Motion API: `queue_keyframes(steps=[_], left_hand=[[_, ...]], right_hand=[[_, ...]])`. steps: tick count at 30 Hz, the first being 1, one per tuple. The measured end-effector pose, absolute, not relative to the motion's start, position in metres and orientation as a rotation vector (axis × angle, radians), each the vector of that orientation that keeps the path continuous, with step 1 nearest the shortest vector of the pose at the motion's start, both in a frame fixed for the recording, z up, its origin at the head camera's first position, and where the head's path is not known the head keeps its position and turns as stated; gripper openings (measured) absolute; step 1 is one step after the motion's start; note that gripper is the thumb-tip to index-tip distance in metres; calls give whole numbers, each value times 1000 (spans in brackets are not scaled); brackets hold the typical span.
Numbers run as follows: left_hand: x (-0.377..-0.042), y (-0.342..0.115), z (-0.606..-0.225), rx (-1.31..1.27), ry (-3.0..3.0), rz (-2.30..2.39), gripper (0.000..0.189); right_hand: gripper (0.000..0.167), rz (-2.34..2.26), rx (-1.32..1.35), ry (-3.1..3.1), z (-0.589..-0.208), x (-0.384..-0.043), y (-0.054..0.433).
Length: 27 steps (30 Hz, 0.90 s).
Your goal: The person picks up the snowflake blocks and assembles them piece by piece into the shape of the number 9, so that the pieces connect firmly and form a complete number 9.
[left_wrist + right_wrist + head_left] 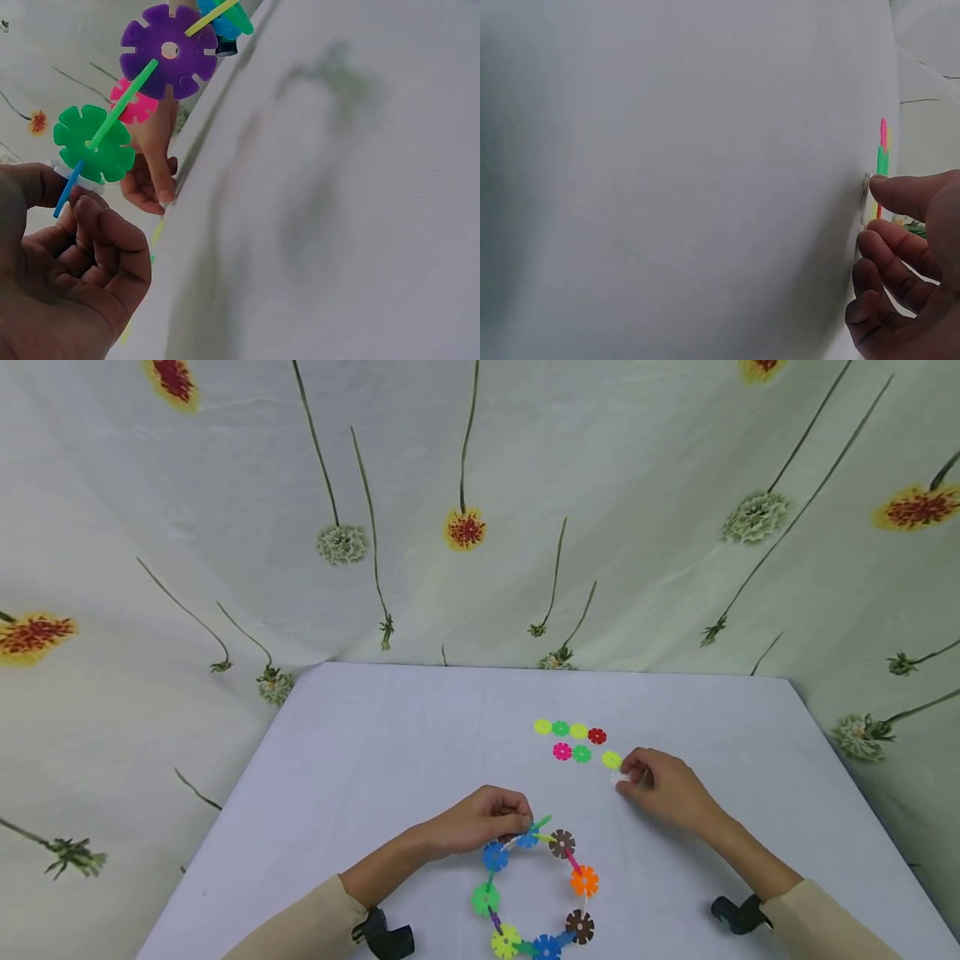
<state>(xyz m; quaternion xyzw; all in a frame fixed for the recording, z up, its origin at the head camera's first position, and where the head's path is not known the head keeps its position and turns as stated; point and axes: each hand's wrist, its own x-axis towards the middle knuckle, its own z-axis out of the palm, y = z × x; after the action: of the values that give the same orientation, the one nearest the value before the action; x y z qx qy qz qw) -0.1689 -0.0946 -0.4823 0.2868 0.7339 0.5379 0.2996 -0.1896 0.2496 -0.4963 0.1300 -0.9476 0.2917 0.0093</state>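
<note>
My left hand [486,817] pinches the top of a ring of notched plastic discs [486,900], slotted edge to edge in many colours. In the left wrist view, its thumb and fingertip hold a white disc [81,180] that joins a blue disc [68,190] and a green disc [105,154]. Farther right, my right hand [670,789] is low over the table, its thumb and fingertips at opposite edges of a loose white disc [617,778]. A yellow disc [612,760] lies just beyond those fingertips.
Several loose discs lie in two short rows beyond the hands, among them a red disc [597,736] and a pink disc [562,751]. The white-covered table [360,743] meets a flower-printed cloth [420,593] at the back. A black wrist camera [738,914] sits by the right sleeve.
</note>
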Motion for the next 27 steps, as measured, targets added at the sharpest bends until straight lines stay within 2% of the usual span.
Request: queue_keyframes(steps=[14,27], left_hand=[[-170,-92,-483,771,1936,1396,24],[-168,-94,-479,753,1926,1399,24]], right_hand=[[25,931,385,-3039,-496,-197,248],[18,985,491,-2938,-493,-191,241]])
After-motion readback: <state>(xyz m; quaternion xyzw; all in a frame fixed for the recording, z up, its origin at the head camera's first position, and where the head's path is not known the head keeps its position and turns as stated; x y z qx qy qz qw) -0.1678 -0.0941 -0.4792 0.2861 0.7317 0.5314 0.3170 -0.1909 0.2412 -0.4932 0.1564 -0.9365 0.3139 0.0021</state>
